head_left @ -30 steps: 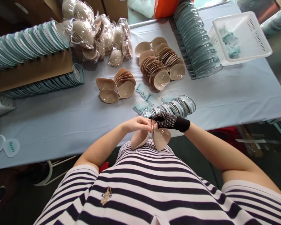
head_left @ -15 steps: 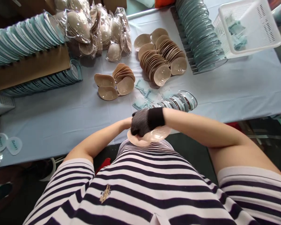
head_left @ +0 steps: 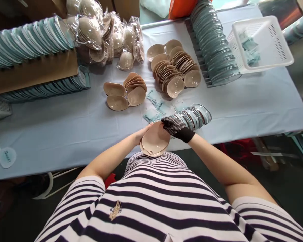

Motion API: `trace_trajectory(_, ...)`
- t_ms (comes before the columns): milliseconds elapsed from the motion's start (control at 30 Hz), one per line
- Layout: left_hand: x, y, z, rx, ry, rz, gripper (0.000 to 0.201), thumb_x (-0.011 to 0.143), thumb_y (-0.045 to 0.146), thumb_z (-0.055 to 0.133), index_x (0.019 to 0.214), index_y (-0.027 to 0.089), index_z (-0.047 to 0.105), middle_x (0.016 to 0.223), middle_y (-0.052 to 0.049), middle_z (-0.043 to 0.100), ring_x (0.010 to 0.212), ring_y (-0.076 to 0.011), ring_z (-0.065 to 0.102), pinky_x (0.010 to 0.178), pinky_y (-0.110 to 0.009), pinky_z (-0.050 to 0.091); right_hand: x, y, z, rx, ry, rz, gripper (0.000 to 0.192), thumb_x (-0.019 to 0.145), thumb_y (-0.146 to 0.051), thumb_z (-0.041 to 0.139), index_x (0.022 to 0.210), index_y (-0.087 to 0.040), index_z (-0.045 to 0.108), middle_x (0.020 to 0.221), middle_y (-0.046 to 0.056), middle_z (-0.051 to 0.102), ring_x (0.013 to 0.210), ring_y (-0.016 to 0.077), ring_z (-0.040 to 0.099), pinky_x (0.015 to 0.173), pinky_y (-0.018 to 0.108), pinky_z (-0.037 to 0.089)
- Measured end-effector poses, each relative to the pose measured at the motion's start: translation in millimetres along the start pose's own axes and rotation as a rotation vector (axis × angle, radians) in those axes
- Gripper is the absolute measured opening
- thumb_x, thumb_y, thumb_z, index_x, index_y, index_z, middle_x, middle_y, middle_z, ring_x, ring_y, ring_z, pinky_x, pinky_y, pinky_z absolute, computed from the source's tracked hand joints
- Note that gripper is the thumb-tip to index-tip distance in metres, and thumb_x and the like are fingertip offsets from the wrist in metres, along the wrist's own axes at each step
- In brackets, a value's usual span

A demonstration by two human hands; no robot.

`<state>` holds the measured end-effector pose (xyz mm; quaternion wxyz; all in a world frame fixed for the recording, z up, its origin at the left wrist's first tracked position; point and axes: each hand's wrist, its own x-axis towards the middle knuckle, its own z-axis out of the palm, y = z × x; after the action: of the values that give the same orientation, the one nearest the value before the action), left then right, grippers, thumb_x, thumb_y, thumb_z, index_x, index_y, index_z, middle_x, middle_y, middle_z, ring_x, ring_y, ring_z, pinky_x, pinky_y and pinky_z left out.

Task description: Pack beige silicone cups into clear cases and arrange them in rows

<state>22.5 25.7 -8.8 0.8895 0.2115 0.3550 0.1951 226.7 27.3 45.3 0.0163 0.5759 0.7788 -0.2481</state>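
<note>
Both hands grasp a folded pair of beige cups [head_left: 155,141] at the surface's near edge, the bare left hand [head_left: 141,133] cradling its side while the gloved right hand [head_left: 175,127] pinches its top rim, seemingly keeping the halves nested; beyond the fingers, a white basket [head_left: 280,53] holds teal slips [head_left: 249,47].

Table: pale blue cloth over the table [head_left: 65,134].
Middle: loose beige cups [head_left: 125,92], bigger stack [head_left: 173,72] beside them.
Near edge: printed labels [head_left: 155,107], clear trays [head_left: 194,116].
Far edge: bagged cups [head_left: 103,33].
Far right corner: white basket [head_left: 282,53].
Left edge: two round labels [head_left: 1,154].
</note>
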Motion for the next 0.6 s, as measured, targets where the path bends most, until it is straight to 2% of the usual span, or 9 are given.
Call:
trace_trajectory(100, 1.1, 2.0, 4.8, 0.036, -0.032, -0.191, 0.063, 0.072, 0.068, 0.070, 0.110, 0.018, 0.071, 0.106, -0.012, 0.075, 0.101, -0.0294, 0.069, 0.097, -0.044, 0.049, 9.0, -5.8, -4.1, -0.106, -0.056, -0.039, 0.026, 0.090, -0.024, 0.052, 0.106, -0.013, 0.070, 0.107, 0.016, 0.070, 0.100, 0.0267, 0.064, 0.085, 0.033, 0.047)
trace_trajectory(200, -3.0, 1.6, 3.3, 0.088, 0.028, -0.109, 0.055, 0.064, 0.042, 0.087, 0.112, 0.019, 0.070, 0.105, -0.010, 0.075, 0.101, -0.0296, 0.068, 0.096, -0.043, 0.049, 25.3, 4.6, -2.1, 0.002, -0.114, -0.103, 0.027, 0.093, -0.032, 0.051, 0.108, -0.017, 0.069, 0.109, 0.012, 0.070, 0.098, 0.0228, 0.064, 0.083, 0.029, 0.047)
trace_trajectory(300, -7.9, -2.3, -9.4, 0.050, 0.144, -0.005, 0.056, 0.057, 0.022, 0.088, 0.110, 0.019, 0.071, 0.106, -0.009, 0.074, 0.101, -0.0290, 0.067, 0.094, -0.041, 0.050, 62.2, 25.9, 12.3, 0.064, -0.022, -0.019, 0.034, 0.096, -0.032, 0.048, 0.125, -0.019, 0.061, 0.121, 0.009, 0.067, 0.105, 0.0211, 0.062, 0.090, 0.031, 0.046)
trace_trajectory(367, -9.8, -4.6, -22.5, -0.033, 0.234, 0.021, 0.052, 0.057, 0.019, 0.086, 0.106, 0.018, 0.072, 0.104, -0.009, 0.074, 0.098, -0.0287, 0.067, 0.092, -0.041, 0.052, 96.9, 36.3, 25.0, -0.087, 0.014, 0.005, 0.043, 0.091, -0.026, 0.056, 0.133, -0.017, 0.056, 0.132, 0.012, 0.062, 0.117, 0.0263, 0.056, 0.099, 0.039, 0.042)
trace_trajectory(467, -8.7, -5.5, -41.3, -0.178, 0.388, 0.018, 0.040, 0.058, 0.022, 0.084, 0.096, 0.018, 0.071, 0.093, -0.008, 0.074, 0.092, -0.0279, 0.068, 0.090, -0.043, 0.053, 147.4, 37.9, 44.9, -0.333, -0.084, -0.194, 0.054, 0.085, -0.016, 0.060, 0.138, -0.020, 0.053, 0.140, 0.013, 0.056, 0.128, 0.0321, 0.046, 0.109, 0.052, 0.030)
trace_trajectory(533, -5.5, -4.2, -50.9, -0.247, 0.484, 0.025, 0.036, 0.058, 0.024, 0.083, 0.091, 0.018, 0.069, 0.085, -0.007, 0.073, 0.090, -0.0278, 0.068, 0.092, -0.045, 0.052, 171.3, 32.0, 57.6, -0.418, -0.145, -0.288, 0.050, 0.087, -0.012, 0.054, 0.136, -0.020, 0.055, 0.134, 0.013, 0.059, 0.126, 0.0308, 0.046, 0.112, 0.058, 0.021)
trace_trajectory(600, -1.4, -2.1, -59.2, -0.299, 0.543, 0.045, 0.036, 0.059, 0.027, 0.084, 0.091, 0.019, 0.067, 0.085, -0.006, 0.072, 0.093, -0.0284, 0.068, 0.096, -0.046, 0.050, 185.6, 25.0, 67.2, -0.453, -0.176, -0.312, 0.040, 0.091, -0.011, 0.047, 0.128, -0.016, 0.062, 0.121, 0.014, 0.066, 0.117, 0.0283, 0.052, 0.114, 0.059, 0.016)
